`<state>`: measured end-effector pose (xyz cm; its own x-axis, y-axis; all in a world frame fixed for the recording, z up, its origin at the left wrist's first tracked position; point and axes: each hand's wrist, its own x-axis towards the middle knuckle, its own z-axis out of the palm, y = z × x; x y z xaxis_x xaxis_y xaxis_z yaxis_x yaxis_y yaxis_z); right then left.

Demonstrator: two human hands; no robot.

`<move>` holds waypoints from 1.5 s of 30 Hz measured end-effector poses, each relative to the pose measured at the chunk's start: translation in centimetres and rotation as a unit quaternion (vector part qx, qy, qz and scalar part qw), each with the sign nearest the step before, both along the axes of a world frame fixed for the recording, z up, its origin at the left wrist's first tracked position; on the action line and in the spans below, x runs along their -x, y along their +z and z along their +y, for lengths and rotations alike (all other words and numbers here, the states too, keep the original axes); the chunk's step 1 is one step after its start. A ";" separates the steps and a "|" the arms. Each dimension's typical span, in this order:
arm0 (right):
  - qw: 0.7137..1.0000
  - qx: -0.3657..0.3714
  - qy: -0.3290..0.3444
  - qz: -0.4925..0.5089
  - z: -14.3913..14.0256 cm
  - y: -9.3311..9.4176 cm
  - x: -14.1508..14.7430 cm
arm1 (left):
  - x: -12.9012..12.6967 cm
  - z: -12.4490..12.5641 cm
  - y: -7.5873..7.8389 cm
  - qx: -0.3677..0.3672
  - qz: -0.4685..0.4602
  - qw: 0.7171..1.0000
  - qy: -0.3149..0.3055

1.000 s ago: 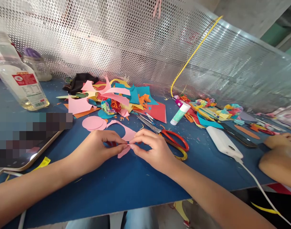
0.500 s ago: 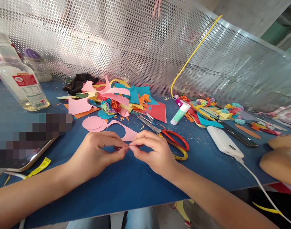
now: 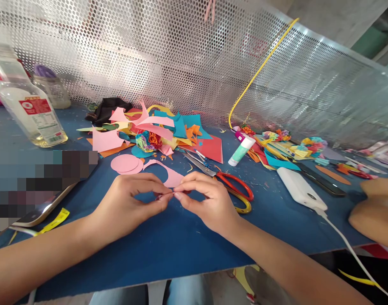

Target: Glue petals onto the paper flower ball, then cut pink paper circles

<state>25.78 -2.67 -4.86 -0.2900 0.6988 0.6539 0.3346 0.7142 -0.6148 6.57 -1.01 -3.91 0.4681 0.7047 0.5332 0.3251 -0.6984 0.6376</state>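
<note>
My left hand (image 3: 135, 199) and my right hand (image 3: 205, 201) meet fingertip to fingertip above the front of the blue table. Both are closed in a pinch, thumb against forefinger. Whatever lies between the fingertips is too small and covered to make out. Just behind the hands is a curved pink paper offcut (image 3: 168, 173). Pink paper circles (image 3: 126, 164) lie behind my left hand, overlapping. Beyond my right hand rest scissors (image 3: 235, 186) with red and yellow handles. A ball of coloured paper flowers (image 3: 147, 140) sits at the edge of the scrap pile.
Paper scraps (image 3: 181, 125) are heaped along the perforated metal screen (image 3: 133, 55). A glue stick (image 3: 241, 151) stands tilted, right of the scissors. At left are a bottle (image 3: 37, 110) and a phone (image 3: 41, 207). A white power bank (image 3: 302, 190) with cable lies near another person's arm (image 3: 375, 212).
The fingertips have shifted very slightly while staying pinched together. The whole view has moved a little; the things on the table keep their places.
</note>
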 end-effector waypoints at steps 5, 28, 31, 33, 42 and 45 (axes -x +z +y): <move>0.999 -0.040 -0.006 -0.024 0.0 -0.2 0.0 | -0.1 -0.2 0.0 -0.002 -0.001 1.000 -0.001; 0.998 0.032 0.016 -0.052 -0.1 0.1 -0.2 | -0.4 -0.1 0.2 0.144 -0.007 0.989 -0.044; 0.998 0.012 -0.004 -0.069 -0.2 0.1 -0.1 | -0.4 -0.2 0.3 0.156 0.000 0.987 -0.039; 0.997 0.014 -0.014 -0.070 -0.1 0.2 -0.1 | -0.4 -0.2 0.3 0.166 -0.007 0.986 -0.025; 0.997 -0.007 -0.016 -0.073 -0.2 0.2 -0.1 | -0.4 0.1 0.3 0.166 -0.010 0.986 0.008; 0.997 -0.018 -0.014 -0.077 -0.3 0.2 -0.2 | -0.5 0.0 0.4 0.181 -0.009 0.983 0.017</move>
<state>25.96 -2.93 -4.62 -0.3693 0.6846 0.6285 0.4431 0.7242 -0.5285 7.04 -1.02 -3.51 0.4340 0.8650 0.2519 0.3314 -0.4133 0.8482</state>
